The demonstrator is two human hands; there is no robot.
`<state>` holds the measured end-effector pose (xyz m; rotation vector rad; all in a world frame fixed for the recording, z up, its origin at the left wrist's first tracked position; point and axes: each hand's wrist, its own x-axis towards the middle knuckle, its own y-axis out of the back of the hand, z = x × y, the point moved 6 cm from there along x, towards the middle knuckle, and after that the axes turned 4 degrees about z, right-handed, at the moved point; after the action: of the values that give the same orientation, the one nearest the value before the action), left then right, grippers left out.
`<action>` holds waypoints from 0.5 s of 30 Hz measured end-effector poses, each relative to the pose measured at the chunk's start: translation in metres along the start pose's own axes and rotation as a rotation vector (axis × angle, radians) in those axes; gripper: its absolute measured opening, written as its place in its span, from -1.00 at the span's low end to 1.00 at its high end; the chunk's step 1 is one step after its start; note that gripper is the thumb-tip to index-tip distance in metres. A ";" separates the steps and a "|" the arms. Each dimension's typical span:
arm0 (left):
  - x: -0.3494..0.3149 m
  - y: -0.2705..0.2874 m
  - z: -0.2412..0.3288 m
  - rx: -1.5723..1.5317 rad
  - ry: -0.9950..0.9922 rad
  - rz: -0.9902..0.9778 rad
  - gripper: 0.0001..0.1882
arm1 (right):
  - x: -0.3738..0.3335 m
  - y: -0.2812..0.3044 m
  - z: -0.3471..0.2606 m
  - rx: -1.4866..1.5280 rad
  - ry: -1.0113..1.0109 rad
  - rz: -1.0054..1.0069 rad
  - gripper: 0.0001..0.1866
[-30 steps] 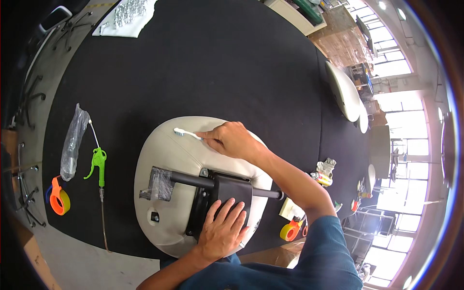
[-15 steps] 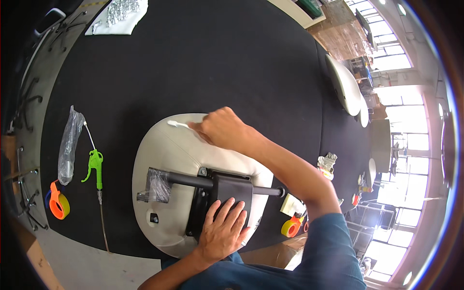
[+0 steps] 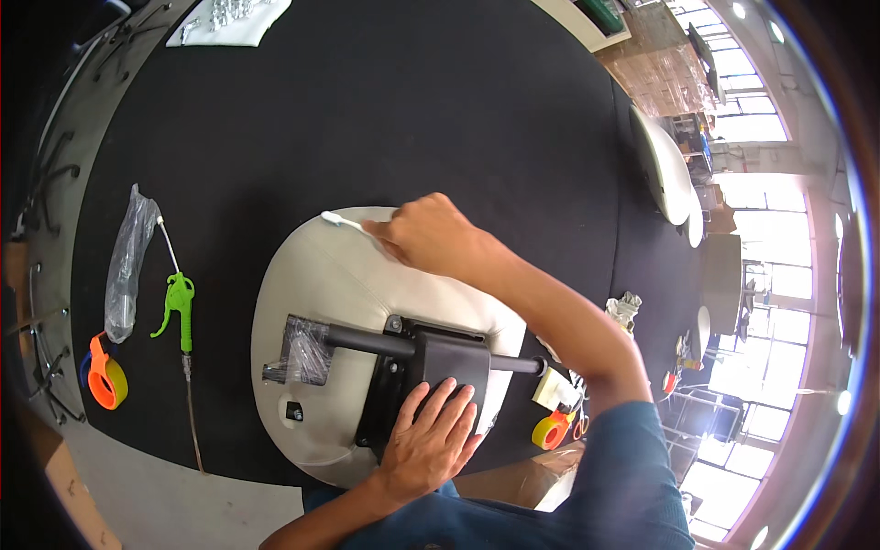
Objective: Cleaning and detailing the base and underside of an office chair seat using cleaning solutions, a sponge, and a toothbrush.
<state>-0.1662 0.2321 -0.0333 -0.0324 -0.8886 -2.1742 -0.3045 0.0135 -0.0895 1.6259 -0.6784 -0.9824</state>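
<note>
A beige padded chair seat (image 3: 312, 247) lies underside up on the black table. Bolted to it is a black tilt mechanism (image 3: 446, 360) with a lever on each side; clear plastic wraps the end of the left lever (image 3: 307, 350). My left hand (image 3: 429, 445) rests flat on the mechanism's cover, fingers spread. Above the seat's far edge, my right hand (image 3: 426, 236) is closed round the handle of a white toothbrush (image 3: 341, 220). The brush head points left, at the seat's rim; whether the bristles touch the fabric cannot be made out.
To the left lie a green air blow gun (image 3: 183, 312) with a hose, a clear plastic bag (image 3: 128, 266) and an orange tape dispenser (image 3: 107, 378). Another tape dispenser (image 3: 552, 429) sits at right. Metal parts on white sheeting (image 3: 234, 27) lie far left; pale seat shells (image 3: 662, 165) far right.
My right hand and the toothbrush have shifted slightly on the seat, outward to its far edge. My left hand stays on the mechanism. The whole view has moved a little.
</note>
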 end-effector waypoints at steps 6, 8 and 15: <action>0.001 0.000 -0.002 -0.002 0.033 -0.016 -0.57 | -0.018 0.016 -0.001 -0.067 0.050 -0.020 -0.58; 0.003 -0.001 0.002 -0.023 0.017 -0.021 -0.57 | -0.004 0.003 0.007 -0.039 0.012 -0.021 -0.59; -0.001 0.000 -0.002 0.012 0.022 0.007 -0.58 | -0.037 0.020 0.002 0.059 0.079 -0.008 -0.59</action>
<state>-0.1648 0.2318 -0.0353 -0.0064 -0.8876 -2.1587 -0.3235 0.0377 -0.0613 1.7108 -0.6524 -0.9060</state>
